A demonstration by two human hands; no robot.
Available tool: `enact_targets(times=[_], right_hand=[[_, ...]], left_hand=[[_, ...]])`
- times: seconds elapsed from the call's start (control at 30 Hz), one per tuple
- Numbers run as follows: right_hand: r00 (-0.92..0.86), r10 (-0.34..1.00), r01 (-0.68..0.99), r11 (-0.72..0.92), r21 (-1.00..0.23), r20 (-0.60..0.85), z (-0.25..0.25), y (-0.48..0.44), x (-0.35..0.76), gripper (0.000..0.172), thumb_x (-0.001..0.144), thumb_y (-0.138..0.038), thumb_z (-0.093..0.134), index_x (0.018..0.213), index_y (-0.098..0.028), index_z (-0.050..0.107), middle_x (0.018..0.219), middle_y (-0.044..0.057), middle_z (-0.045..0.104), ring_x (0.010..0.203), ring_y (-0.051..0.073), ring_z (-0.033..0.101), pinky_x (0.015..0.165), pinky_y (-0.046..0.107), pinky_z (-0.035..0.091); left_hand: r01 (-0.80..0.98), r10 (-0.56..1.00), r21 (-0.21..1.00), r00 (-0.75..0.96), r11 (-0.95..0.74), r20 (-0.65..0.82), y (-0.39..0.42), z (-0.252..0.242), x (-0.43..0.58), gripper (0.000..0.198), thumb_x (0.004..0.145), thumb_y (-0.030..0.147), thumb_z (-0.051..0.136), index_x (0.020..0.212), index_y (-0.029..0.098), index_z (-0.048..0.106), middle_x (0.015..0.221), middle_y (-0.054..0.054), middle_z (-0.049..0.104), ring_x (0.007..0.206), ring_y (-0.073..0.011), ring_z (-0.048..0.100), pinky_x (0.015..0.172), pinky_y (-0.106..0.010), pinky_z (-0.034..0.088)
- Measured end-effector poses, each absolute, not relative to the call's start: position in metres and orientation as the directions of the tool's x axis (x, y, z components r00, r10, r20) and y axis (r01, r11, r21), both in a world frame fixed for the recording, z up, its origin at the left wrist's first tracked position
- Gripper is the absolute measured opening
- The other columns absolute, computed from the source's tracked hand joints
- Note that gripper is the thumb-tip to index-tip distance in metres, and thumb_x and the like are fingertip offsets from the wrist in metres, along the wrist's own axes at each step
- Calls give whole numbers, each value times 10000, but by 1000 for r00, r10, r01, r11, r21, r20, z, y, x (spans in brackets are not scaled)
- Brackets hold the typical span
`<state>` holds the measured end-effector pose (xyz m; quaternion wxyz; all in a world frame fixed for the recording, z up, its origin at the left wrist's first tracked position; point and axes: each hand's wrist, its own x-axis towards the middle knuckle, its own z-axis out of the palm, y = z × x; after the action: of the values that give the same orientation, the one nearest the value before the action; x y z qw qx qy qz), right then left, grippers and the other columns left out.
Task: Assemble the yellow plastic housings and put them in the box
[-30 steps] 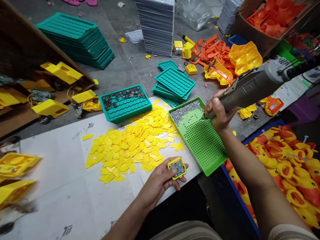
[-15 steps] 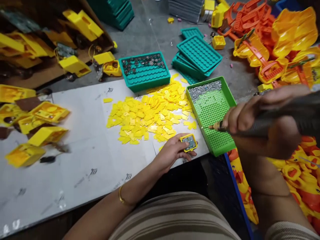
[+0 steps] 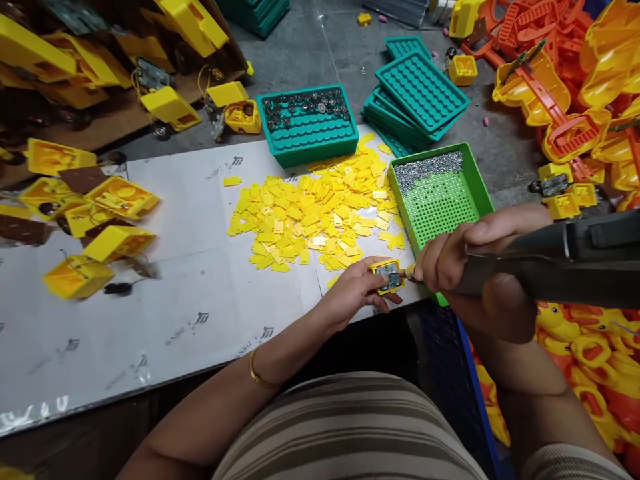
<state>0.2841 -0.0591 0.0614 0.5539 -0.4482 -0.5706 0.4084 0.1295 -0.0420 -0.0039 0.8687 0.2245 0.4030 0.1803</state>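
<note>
Near the table's front edge, my left hand (image 3: 353,290) holds a small yellow plastic case (image 3: 395,285) with a grey inner part, the thumb pressing on its face. My right hand (image 3: 480,267) is wrapped round a dark electric screwdriver (image 3: 565,257), held almost level. Its brass-coloured tip (image 3: 409,272) meets the right side of the case; whether a screw sits at the bit is too small to tell. Beyond the left hand spreads a pile of flat yellow plastic pieces (image 3: 305,217). A green perforated tray (image 3: 443,213) with many small screws (image 3: 425,170) lies behind the right hand.
A teal tray (image 3: 307,143) of small round metal parts stands behind the pile, with stacked teal trays (image 3: 423,93) to its right. Yellow toy bodies with wires (image 3: 120,243) lie at left. Orange shovel-like parts (image 3: 550,100) and yellow ducks (image 3: 590,360) fill the right side.
My right hand has brought the screwdriver left and away from over the green tray, so its tip is now at the yellow case. My left hand still holds the case. The view has shifted slightly.
</note>
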Motion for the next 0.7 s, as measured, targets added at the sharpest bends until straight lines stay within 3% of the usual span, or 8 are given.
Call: enact_targets(times=[0.17,0.5,0.7], right_hand=[[8,977,113,213,-970,215,67,-63,287,281,821,-565,562,981,-355,464,529,-50,474,449,173,524,488,354,473],[-22,969,-8,247,-969,247,74,-66,296,204,827,-460,602,985,-384,498,537,-47,458,421,181,481,462,388,476],[195,932,-5,311,-950,304,71,-65,291,173,796,-423,632,928,-342,555,501,-43,412,382,167,428,404,367,457]], left_hand=[[-123,491,543,619,831,-613,-42,-3,129,368,753,216,654,1089,130,533,927,-88,630,650,-140,638,504,-221,486],[-125,488,531,607,838,-627,-44,-2,127,395,724,162,631,1102,132,522,917,-80,618,663,-162,647,480,-230,483],[-207,525,520,607,829,-596,-45,-3,121,397,754,166,616,1133,148,500,1085,-137,639,704,-166,651,485,-231,497]])
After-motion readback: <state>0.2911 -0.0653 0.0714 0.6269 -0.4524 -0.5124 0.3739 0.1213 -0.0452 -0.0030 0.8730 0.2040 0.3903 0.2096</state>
